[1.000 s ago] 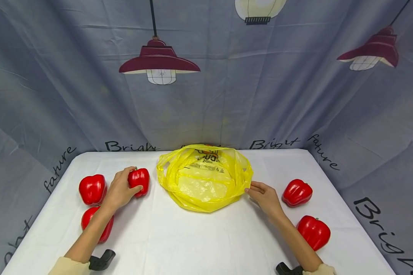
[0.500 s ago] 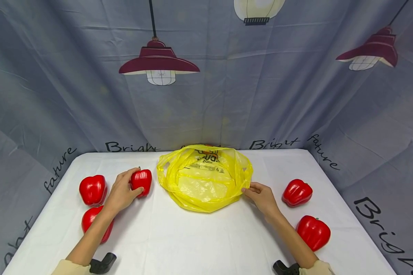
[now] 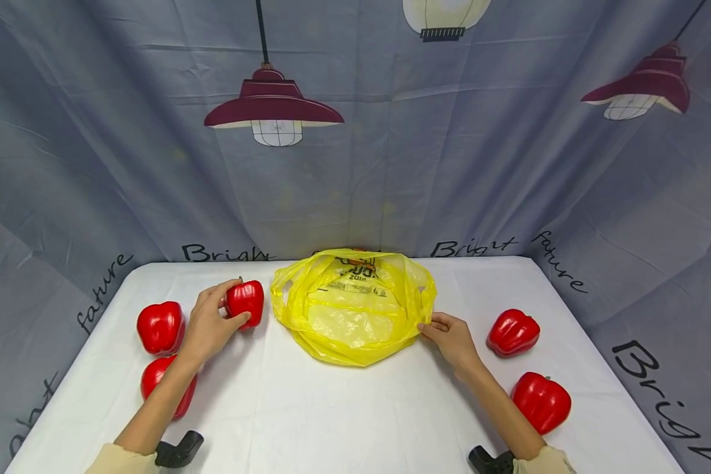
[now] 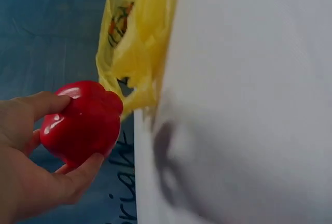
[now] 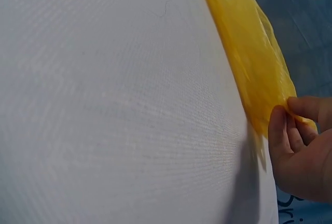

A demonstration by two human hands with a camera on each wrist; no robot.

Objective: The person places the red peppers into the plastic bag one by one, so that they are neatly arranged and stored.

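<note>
While the left hand [image 3: 206,327] grips 1 pepper [image 3: 247,304] just left of the bag [image 3: 340,350], the right hand [image 3: 455,342] pinches the bag's right edge, probably to hold it steady.

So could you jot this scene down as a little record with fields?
Container: yellow bag, mouth open
Left hand: holds a red pepper beside the yellow bag
Right hand: pinches the yellow bag's edge
Left side: two more red peppers, one partly hidden
Right side: two more red peppers
Surface: white tabletop
Backdrop: curtain printed with lamps
</note>
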